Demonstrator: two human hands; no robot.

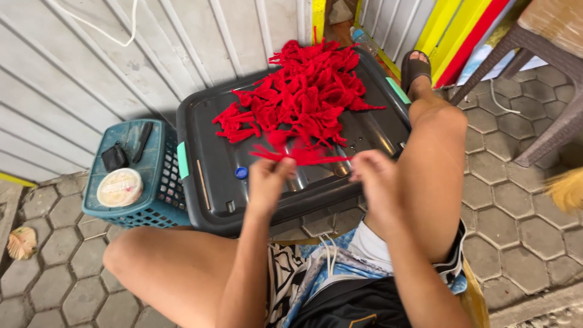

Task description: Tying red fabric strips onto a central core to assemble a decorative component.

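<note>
At frame centre, I'm pinching a blurred red strip [300, 156] between my left hand [267, 182] and right hand [375, 182], below the red pile [303, 91].

A round, cream-coloured lidded container [119, 187] with a pale label on top rests on a teal plastic basket [155, 200]. A small black pouch [113, 157] lies just behind it on the same basket.

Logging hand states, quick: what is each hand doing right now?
Left hand: closed, pinching one end of a red yarn strand.
Right hand: closed on the strand's other end.
</note>
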